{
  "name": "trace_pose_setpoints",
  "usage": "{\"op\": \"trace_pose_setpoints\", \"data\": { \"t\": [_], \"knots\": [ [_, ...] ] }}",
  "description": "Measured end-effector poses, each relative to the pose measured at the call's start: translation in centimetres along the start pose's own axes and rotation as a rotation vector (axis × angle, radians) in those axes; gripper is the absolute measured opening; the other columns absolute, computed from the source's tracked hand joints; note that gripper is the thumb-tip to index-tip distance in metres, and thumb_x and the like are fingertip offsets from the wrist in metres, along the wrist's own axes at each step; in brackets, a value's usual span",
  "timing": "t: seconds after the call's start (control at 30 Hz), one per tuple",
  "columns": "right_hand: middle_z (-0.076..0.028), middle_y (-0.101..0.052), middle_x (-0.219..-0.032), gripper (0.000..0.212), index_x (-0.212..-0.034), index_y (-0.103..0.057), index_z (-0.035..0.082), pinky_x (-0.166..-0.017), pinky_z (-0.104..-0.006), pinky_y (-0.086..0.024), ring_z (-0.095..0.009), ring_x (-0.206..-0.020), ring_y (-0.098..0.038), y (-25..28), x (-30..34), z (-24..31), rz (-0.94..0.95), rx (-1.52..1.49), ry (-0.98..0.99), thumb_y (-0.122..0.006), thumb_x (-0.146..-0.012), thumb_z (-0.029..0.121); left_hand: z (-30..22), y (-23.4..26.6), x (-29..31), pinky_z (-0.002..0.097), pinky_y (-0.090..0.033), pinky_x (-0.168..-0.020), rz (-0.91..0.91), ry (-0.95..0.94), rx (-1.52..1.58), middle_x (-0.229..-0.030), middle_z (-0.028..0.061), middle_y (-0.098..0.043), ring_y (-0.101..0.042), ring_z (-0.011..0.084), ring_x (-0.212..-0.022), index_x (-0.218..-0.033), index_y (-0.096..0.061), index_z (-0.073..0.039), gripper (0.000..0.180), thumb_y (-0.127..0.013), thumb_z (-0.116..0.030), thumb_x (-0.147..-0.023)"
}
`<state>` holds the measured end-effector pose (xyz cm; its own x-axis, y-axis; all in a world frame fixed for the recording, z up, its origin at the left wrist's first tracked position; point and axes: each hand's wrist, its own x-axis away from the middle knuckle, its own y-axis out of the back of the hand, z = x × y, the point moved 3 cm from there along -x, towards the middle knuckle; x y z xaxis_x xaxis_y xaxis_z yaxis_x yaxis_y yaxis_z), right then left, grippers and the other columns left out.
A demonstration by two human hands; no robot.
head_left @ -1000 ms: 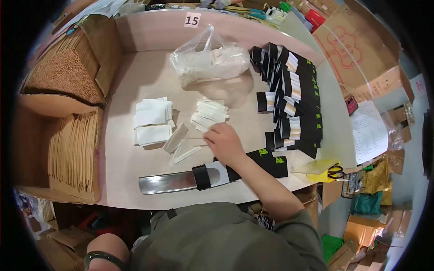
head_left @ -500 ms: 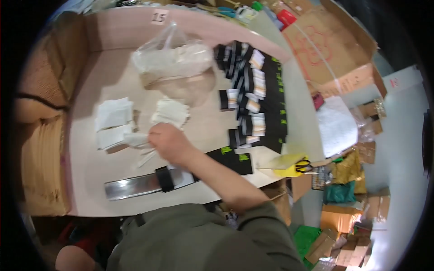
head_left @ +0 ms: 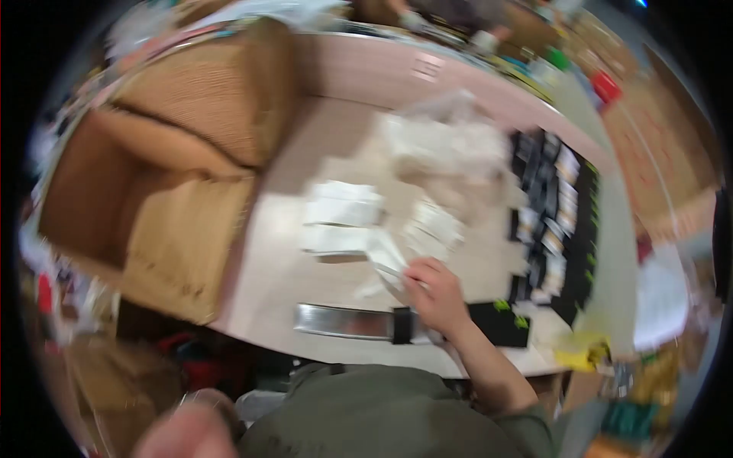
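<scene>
My right hand (head_left: 437,299) pinches a white strip (head_left: 385,256) that reaches up to the stacks of white slips (head_left: 342,204) on its left. A second pile of pale slips (head_left: 434,229) lies just beyond the hand. Below it rests a shiny flat metal bar (head_left: 343,320) with a black band (head_left: 402,326) around it. Black pieces with green marks (head_left: 496,324) lie beside my right wrist. At the lower left edge, blurred skin shows what seems to be my left hand (head_left: 187,433); its fingers cannot be made out.
A large open cardboard box (head_left: 183,237) stands at the table's left. A clear plastic bag with white contents (head_left: 450,141) sits toward the back. Black bands with pale labels (head_left: 546,206) are heaped on the right, near a yellow item (head_left: 582,353) at the table edge.
The view has swung left, bringing the box further in. My right hand has drawn the white strip away from the stack toward the metal bar. The blurred skin at lower left has risen.
</scene>
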<state>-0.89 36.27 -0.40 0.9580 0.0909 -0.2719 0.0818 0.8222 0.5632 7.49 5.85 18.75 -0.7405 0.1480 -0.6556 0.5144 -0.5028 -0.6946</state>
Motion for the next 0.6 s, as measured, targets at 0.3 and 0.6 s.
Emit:
{"op": "trace_pose_setpoints", "data": {
  "t": [0.3,0.6],
  "knots": [
    [-0.010,-0.058,-0.090,0.009,-0.077,-0.062,0.005,-0.083,-0.0410,-0.044,-0.032,-0.089,-0.054,-4.9,3.2,1.8,0.347,0.286,0.311,-0.071,-0.076,0.008,14.7,13.3,26.1,0.0429,-0.052,-0.076,2.229,0.877,-0.478,-0.091,0.0187,-0.067,-0.065,0.0382,-0.088,-0.099,-0.067,-0.007,0.021,-0.071,-0.018,-0.081],
    [-0.012,-0.059,-0.100,0.018,-0.090,-0.063,0.007,-0.085,-0.0415,-0.043,-0.033,-0.098,-0.054,-5.9,3.6,1.4,0.110,0.162,0.036,-0.074,-0.076,0.007,14.3,12.6,24.8,0.0382,-0.051,-0.069,2.043,0.617,-0.396,-0.084,0.0167,-0.068,-0.066,0.0317,-0.078,-0.103,-0.067,-0.001,0.017,-0.059,-0.010,-0.091]
  ]
}}
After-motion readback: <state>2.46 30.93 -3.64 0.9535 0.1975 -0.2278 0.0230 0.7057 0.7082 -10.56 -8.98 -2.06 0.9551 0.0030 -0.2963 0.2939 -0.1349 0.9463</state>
